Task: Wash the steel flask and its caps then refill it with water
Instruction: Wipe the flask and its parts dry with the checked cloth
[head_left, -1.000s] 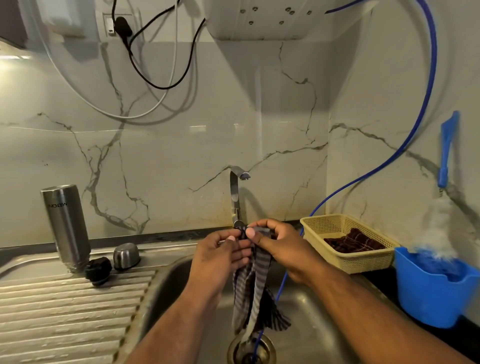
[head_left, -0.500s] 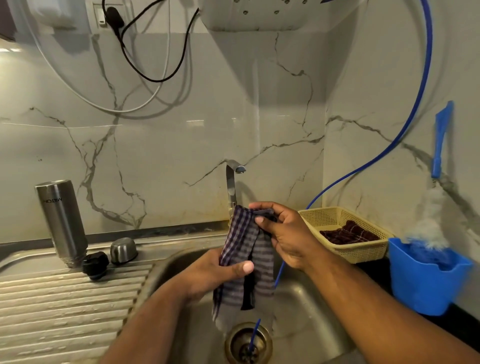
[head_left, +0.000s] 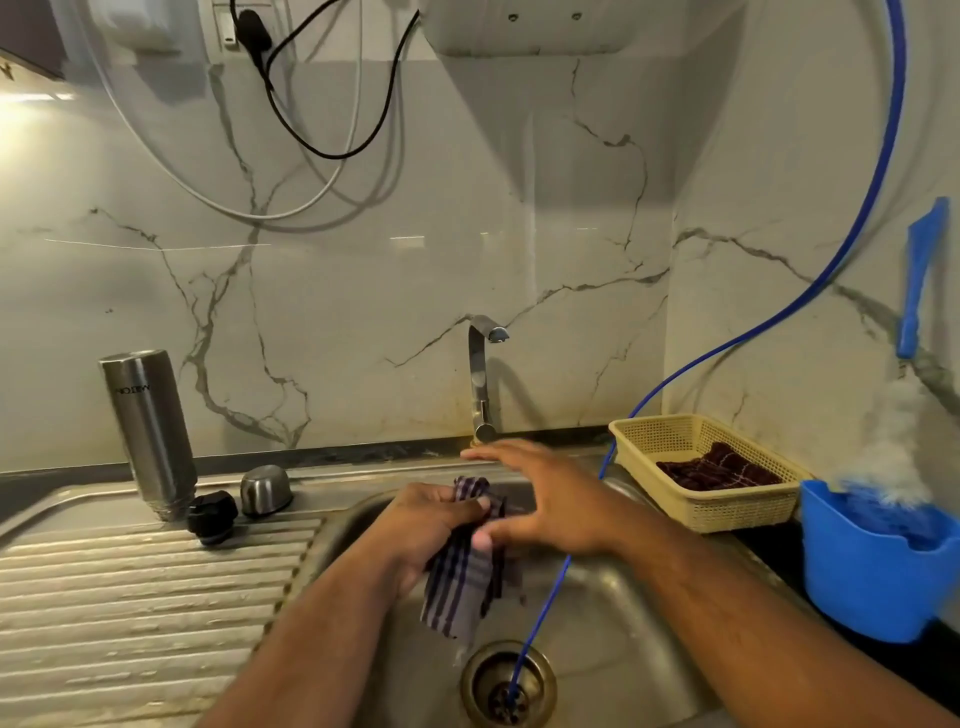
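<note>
The steel flask (head_left: 150, 431) stands upside down at the back of the ribbed drainboard (head_left: 130, 597). Beside it lie a black inner cap (head_left: 212, 517) and a domed steel cap (head_left: 266, 489). Over the sink basin (head_left: 613, 613) my left hand (head_left: 431, 525) grips a striped checked cloth (head_left: 460, 577) that hangs down toward the drain. My right hand (head_left: 545, 493) hovers just right of the cloth with its fingers straight and spread, holding nothing, its thumb close to the cloth. The tap (head_left: 482, 379) stands behind my hands; no water is visibly running.
A thin blue hose (head_left: 769, 317) runs down the wall into the drain (head_left: 508, 686). A cream basket (head_left: 748, 504) with a dark cloth sits right of the sink. Further right stands a blue holder (head_left: 872, 577) with a blue-handled brush (head_left: 919, 280). Cables hang on the wall above.
My right hand let go of the cloth's top and opened above it. My left hand closed round the cloth, bunching it lower in the sink.
</note>
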